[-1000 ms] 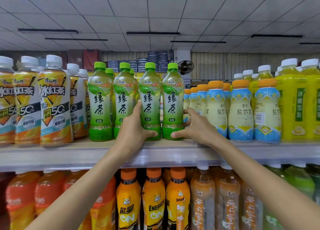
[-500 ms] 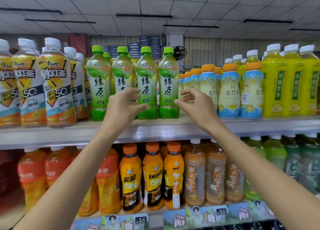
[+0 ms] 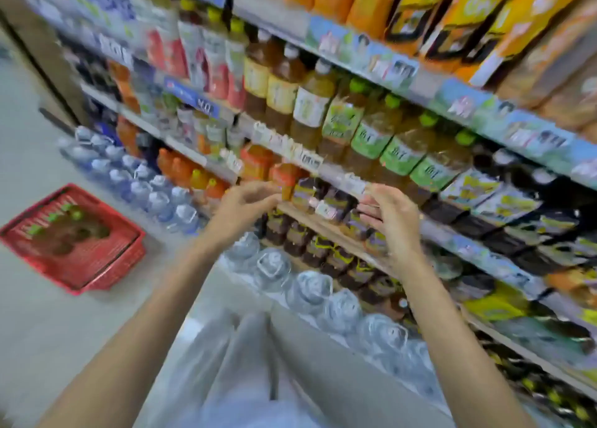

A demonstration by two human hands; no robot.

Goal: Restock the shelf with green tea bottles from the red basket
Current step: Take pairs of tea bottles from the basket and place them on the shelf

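Observation:
The red basket (image 3: pixel 106 267) sits on the floor at the left, with several green-capped tea bottles (image 3: pixel 72 216) lying inside it. My left hand (image 3: pixel 242 206) and my right hand (image 3: pixel 392 221) hover empty in mid-air before the lower shelves, fingers loosely curled and apart. Both are well to the right of the basket and above it. The view is blurred and tilted. The top shelf with the standing green tea bottles is out of view.
Shelves (image 3: pixel 352 182) full of bottled drinks run diagonally from upper left to lower right. A row of large clear water bottles (image 3: pixel 307 288) stands on the floor along the shelf base. Pale floor (image 3: pixel 48 330) lies between me and the basket.
Both hands have let go of the green tea bottles on the top shelf and dropped away. My view has swung down and left, bringing the basket on the floor into sight.

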